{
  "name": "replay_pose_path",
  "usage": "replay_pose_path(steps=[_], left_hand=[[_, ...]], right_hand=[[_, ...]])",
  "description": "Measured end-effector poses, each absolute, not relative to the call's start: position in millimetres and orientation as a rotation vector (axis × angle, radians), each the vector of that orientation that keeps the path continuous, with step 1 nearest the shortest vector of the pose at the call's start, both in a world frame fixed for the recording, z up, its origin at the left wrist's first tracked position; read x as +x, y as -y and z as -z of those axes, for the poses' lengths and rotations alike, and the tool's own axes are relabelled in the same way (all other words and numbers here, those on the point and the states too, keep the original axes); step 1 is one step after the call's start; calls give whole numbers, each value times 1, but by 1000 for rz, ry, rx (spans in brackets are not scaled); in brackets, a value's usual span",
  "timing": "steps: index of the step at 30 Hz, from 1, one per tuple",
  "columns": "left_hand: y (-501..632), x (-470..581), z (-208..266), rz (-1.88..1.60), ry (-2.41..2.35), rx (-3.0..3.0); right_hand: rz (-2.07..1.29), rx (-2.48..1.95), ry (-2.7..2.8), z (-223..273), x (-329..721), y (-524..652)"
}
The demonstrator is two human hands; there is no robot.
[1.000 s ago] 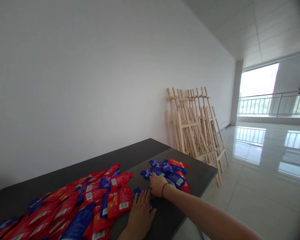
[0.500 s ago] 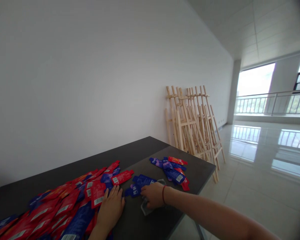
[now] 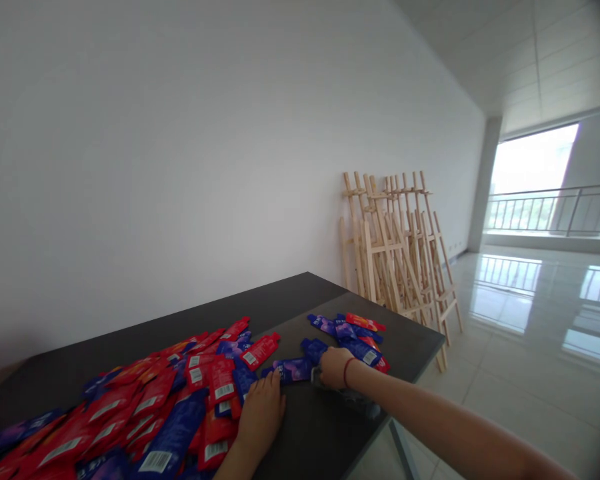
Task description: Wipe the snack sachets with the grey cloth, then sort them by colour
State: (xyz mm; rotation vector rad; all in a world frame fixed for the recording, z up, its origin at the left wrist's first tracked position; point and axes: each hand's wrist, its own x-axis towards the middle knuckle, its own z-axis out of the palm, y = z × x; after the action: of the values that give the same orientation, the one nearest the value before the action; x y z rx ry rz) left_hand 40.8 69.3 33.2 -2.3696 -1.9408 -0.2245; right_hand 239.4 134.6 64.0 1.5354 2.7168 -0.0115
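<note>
My right hand is closed on a grey cloth, part of which trails below the hand over the table. Under and beside its knuckles lies a blue pouch, partly covered. A second blue pouch with a purple pattern lies flat between my two hands. My left hand rests palm down with fingers extended, its fingertips at the left end of that patterned pouch. To its left spreads a large heap of red pouches and blue ones, overlapping each other.
A smaller group of blue and red pouches lies near the right edge of the dark table. Several wooden easels lean against the white wall. Shiny floor tiles and a railing are at the right.
My right hand has moved right and slightly away with the cloth, uncovering more of the patterned pouch. My left hand has shifted right from the heap's edge to that pouch's end.
</note>
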Motion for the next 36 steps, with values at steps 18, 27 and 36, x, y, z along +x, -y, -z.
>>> replay_pose_path(steps=[18,27,36], left_hand=[[-75,53,-20,646,1858,-2585],[-65,36,-27,463,1956,-2562],[-71,27,-30,454,1926,-2692]], right_hand=[[140,1830,-2922,-79,240,-106],[-29,964,-3138,-41,229,-87],[-109,1298,-2985,-49,190,-121]])
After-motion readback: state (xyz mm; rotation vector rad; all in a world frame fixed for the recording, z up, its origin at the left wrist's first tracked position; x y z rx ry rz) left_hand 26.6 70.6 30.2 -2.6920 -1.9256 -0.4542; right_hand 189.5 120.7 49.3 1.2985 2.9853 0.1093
